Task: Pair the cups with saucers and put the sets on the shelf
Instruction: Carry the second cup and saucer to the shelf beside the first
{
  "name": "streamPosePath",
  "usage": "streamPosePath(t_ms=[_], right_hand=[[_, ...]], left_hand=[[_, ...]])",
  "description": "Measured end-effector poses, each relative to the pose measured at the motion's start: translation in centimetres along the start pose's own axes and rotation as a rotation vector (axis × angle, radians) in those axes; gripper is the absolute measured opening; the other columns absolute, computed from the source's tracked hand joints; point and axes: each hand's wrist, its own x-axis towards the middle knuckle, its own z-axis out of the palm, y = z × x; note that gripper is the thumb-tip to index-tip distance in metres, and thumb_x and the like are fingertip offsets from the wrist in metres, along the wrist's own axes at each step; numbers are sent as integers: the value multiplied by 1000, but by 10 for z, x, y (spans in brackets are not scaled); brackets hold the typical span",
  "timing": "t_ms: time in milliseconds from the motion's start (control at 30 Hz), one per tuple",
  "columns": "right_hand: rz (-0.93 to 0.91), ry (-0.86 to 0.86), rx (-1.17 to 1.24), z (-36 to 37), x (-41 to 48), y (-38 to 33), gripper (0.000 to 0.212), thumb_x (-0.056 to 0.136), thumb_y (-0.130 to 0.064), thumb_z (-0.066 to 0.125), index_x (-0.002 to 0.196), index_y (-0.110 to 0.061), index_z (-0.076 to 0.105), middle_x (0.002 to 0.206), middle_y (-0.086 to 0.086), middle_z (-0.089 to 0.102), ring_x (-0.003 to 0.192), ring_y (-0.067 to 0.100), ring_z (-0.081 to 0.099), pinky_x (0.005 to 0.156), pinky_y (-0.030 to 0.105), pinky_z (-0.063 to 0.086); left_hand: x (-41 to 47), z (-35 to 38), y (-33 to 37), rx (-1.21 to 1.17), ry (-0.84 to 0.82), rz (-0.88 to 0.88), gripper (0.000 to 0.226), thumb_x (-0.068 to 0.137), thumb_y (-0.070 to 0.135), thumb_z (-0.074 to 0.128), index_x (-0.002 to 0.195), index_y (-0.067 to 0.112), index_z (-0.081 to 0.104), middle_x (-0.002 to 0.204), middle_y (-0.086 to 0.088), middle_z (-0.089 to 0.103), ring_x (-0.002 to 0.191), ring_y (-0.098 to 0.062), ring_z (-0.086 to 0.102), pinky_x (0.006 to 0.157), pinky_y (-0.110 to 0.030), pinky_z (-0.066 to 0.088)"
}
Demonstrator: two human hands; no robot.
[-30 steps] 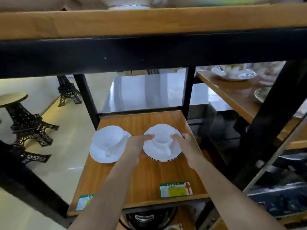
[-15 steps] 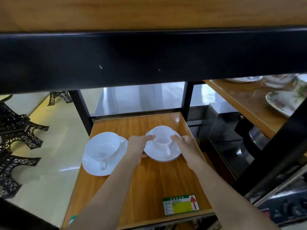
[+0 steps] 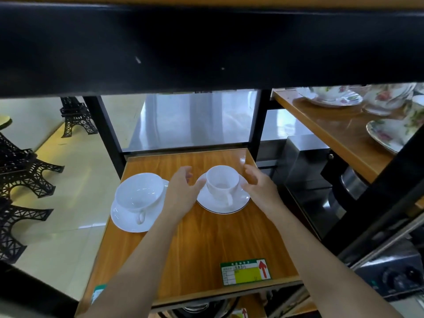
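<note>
My hands, left hand [image 3: 183, 191] and right hand [image 3: 259, 187], hang spread and empty either side of the small white ceramic cup [image 3: 222, 182], which sits on its black-rimmed white saucer [image 3: 220, 204] on the wooden shelf [image 3: 206, 244]. Left of that cup, the wider white cup [image 3: 138, 196] on a plain white saucer [image 3: 128, 220] leaves room between sets.

your shelf [image 3: 199, 244]: orange-brown woodgrain
your cups [image 3: 222, 182]: plain white
right saucer [image 3: 220, 206]: white, dark rim
label [image 3: 245, 271]: green, yellow, red arrow

- Shelf [image 3: 206, 244] under the fingers: glossy wood-grain board.
- Cup [image 3: 222, 183] and saucer [image 3: 221, 203] between the fingers: smooth, glossy white ceramic.
- Frame [image 3: 206, 47] above the fingers: matt black metal.
</note>
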Motion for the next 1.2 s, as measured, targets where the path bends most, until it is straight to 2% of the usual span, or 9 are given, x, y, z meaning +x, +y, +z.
streamPosePath(t_ms=[100, 233, 500, 733, 833, 933, 1033, 1100, 1200], right_hand=[[-18, -103, -51, 2, 0, 4, 55, 89, -22, 57, 140, -26, 37, 148, -1, 40, 138, 27, 30, 111, 55, 29], [-60, -165, -8, 6, -5, 8, 57, 88, -18, 59, 140, -27, 38, 145, -1, 45, 136, 24, 34, 111, 52, 31], [-42, -147, 41, 10, -9, 15, 59, 91, -3, 49, 143, -26, 34, 147, -2, 42, 137, 21, 33, 106, 38, 36], [-22, -22, -46, 7, -7, 13, 58, 91, -9, 51, 143, -29, 32, 149, 1, 37, 137, 27, 28, 111, 48, 30], [-57, 248, 60, 3, -6, -11, 53, 88, -3, 53, 138, -17, 38, 137, 6, 48, 126, 22, 45, 98, 34, 41], [-230, 398, 121, 7, -9, -43, 48, 87, -1, 54, 131, -15, 43, 121, 1, 51, 107, 14, 52, 86, 24, 46], [-449, 335, 127, 30, -18, -68, 44, 83, -2, 57, 125, -12, 49, 109, -5, 50, 92, 10, 52, 81, 14, 45], [-495, 187, 57, 53, -24, -76, 45, 83, -6, 59, 126, -15, 48, 115, -1, 53, 93, 5, 49, 76, 7, 40], [-389, -122, -6, 85, -28, -73, 57, 85, -11, 58, 137, -24, 37, 138, -3, 47, 119, 10, 45, 93, 22, 40]], left_hand=[[-6, 4, -5, 75, -136, 54, 67, 83, 37, 66, 140, 18, 37, 134, -3, 54, 119, -20, 50, 93, -32, 41], [-8, 13, -7, 88, -175, 56, 69, 81, 41, 68, 140, 23, 36, 134, -2, 55, 123, -24, 48, 105, -51, 36], [-8, 21, -8, 35, -176, 117, 57, 84, 38, 65, 135, 25, 43, 133, 2, 55, 117, -13, 48, 107, -53, 34], [-10, 10, -3, 118, -221, 95, 64, 84, 26, 68, 140, 20, 38, 138, -3, 52, 128, -25, 44, 109, -49, 32], [-12, -13, 2, 155, -81, 153, 55, 85, 20, 66, 136, 15, 46, 137, -2, 53, 126, -19, 46, 102, -30, 35], [-21, -45, 7, 40, 226, 208, 33, 87, 20, 64, 119, 15, 60, 110, 4, 62, 103, -11, 56, 81, -14, 41], [-30, -72, 0, -175, 514, 224, 13, 89, 16, 58, 100, 13, 64, 95, 3, 64, 92, -13, 60, 82, -21, 47], [-33, -84, -12, -245, 632, 153, 16, 90, 20, 55, 102, 12, 62, 98, 1, 63, 93, -13, 58, 80, -20, 45], [-34, -95, -32, -394, 647, -65, 29, 92, 31, 52, 112, 11, 57, 99, 6, 59, 93, -6, 53, 72, -14, 38]])
